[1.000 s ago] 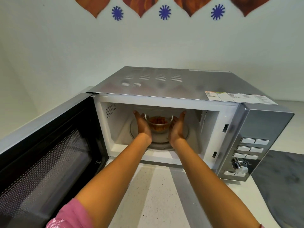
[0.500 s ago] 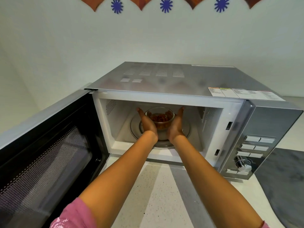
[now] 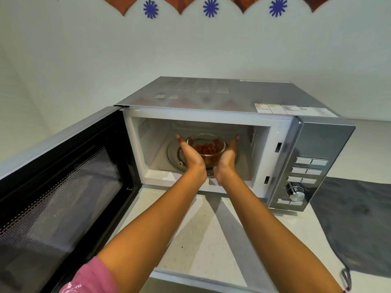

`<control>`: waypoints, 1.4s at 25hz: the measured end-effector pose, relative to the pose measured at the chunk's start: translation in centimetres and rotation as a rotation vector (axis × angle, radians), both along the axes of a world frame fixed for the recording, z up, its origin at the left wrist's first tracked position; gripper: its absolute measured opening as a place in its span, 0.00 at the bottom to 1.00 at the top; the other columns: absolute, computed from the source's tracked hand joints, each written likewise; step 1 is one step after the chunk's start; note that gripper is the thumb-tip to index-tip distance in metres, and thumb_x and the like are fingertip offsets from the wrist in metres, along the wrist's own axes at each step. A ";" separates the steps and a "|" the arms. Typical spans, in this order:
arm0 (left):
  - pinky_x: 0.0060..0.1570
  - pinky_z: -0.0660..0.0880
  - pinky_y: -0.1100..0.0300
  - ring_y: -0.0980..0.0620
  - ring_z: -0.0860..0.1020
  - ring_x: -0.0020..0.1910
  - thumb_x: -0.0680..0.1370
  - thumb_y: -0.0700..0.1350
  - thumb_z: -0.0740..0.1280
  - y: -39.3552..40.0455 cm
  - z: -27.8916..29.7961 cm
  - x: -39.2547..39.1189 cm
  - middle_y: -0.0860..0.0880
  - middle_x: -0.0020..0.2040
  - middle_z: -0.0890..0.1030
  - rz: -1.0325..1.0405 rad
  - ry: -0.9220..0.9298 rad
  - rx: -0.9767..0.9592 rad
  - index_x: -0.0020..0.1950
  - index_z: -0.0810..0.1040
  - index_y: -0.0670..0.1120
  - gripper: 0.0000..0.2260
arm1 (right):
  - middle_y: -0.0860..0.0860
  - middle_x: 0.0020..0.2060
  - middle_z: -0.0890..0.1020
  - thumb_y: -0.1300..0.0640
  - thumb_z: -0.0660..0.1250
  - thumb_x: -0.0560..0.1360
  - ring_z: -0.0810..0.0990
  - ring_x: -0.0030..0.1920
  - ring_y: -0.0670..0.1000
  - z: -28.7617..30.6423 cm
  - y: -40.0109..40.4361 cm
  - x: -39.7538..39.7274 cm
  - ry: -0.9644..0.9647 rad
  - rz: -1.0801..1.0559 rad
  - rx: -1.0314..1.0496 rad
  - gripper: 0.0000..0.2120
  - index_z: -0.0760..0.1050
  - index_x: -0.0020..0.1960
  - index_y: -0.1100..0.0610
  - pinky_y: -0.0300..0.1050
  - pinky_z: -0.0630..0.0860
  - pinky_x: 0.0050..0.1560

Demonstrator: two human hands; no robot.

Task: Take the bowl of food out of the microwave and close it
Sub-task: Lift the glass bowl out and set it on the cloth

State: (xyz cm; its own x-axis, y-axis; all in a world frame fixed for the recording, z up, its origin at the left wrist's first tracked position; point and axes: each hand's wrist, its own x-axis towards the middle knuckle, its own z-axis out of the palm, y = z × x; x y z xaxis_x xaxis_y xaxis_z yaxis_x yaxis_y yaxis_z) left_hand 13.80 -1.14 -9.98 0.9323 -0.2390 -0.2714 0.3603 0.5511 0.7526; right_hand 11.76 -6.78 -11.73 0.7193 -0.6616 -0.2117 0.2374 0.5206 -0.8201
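Note:
A clear glass bowl (image 3: 206,148) of reddish-brown food pieces is inside the silver microwave (image 3: 222,98), above the glass turntable (image 3: 172,155). My left hand (image 3: 191,156) cups the bowl's left side and my right hand (image 3: 227,158) cups its right side. Both hands are inside the cavity, near its front. The bowl appears lifted off the turntable. The microwave door (image 3: 63,187) is swung wide open to the left.
The control panel (image 3: 306,172) with buttons and a round knob is on the microwave's right. A dark grey cloth (image 3: 355,225) lies on the speckled white counter (image 3: 201,240) to the right. A pale wall stands behind.
My hands have closed on the bowl's sides, lifted it and drawn it toward the cavity's front. The camera has moved closer.

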 end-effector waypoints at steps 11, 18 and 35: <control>0.53 0.76 0.52 0.46 0.77 0.59 0.79 0.67 0.50 3.2 0.1 -8.7 0.46 0.66 0.75 0.051 -0.010 0.030 0.73 0.70 0.49 0.31 | 0.55 0.69 0.74 0.30 0.44 0.79 0.73 0.69 0.57 -0.3 3.6 -8.2 -0.038 -0.004 0.019 0.38 0.67 0.74 0.56 0.56 0.69 0.72; 0.45 0.74 0.56 0.51 0.77 0.48 0.83 0.58 0.50 3.6 -0.7 -15.1 0.49 0.54 0.78 0.014 0.042 0.021 0.67 0.74 0.46 0.23 | 0.52 0.64 0.77 0.36 0.45 0.82 0.75 0.58 0.50 -1.9 3.6 -13.8 0.045 -0.128 -0.031 0.32 0.74 0.68 0.57 0.47 0.70 0.56; 0.54 0.78 0.51 0.46 0.80 0.53 0.82 0.62 0.53 -1.8 -2.7 -26.7 0.47 0.58 0.80 -0.199 0.053 0.041 0.64 0.77 0.46 0.24 | 0.48 0.51 0.81 0.38 0.47 0.83 0.80 0.50 0.49 -4.0 -0.6 -26.1 0.184 -0.446 0.007 0.28 0.77 0.63 0.54 0.45 0.78 0.47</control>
